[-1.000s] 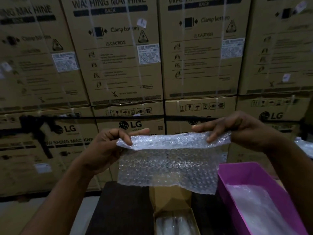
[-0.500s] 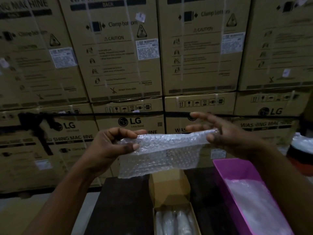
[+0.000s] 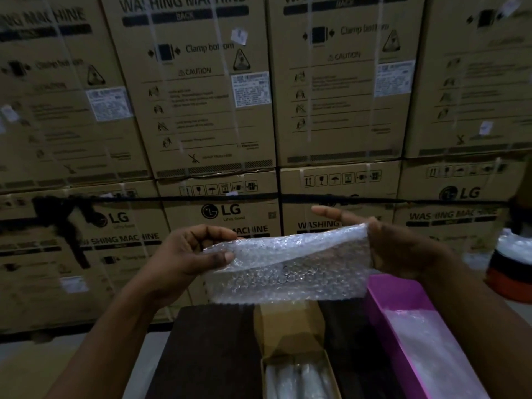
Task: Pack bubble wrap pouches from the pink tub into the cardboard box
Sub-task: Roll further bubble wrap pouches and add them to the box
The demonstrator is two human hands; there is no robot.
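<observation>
A clear bubble wrap pouch (image 3: 288, 266) is stretched between both hands at chest height, its top part folded over. My left hand (image 3: 190, 254) pinches its left end between thumb and curled fingers. My right hand (image 3: 403, 249) grips the right end, with the index finger pointing straight out to the left. Below the pouch stands the narrow cardboard box (image 3: 290, 326) with its flap up and several wrapped pouches (image 3: 296, 378) lying inside. The pink tub (image 3: 403, 306) sits at the lower right with more bubble wrap (image 3: 431, 349) in it.
The box and tub stand on a dark table (image 3: 213, 352). A wall of stacked washing machine cartons (image 3: 213, 116) fills the background, crossed by a black strap (image 3: 172, 198). A red and black container (image 3: 509, 269) with plastic on top sits at the far right.
The pouch has been folded down on itself and now looks shorter than one second ago. Both hands stayed at its ends and came slightly closer together.
</observation>
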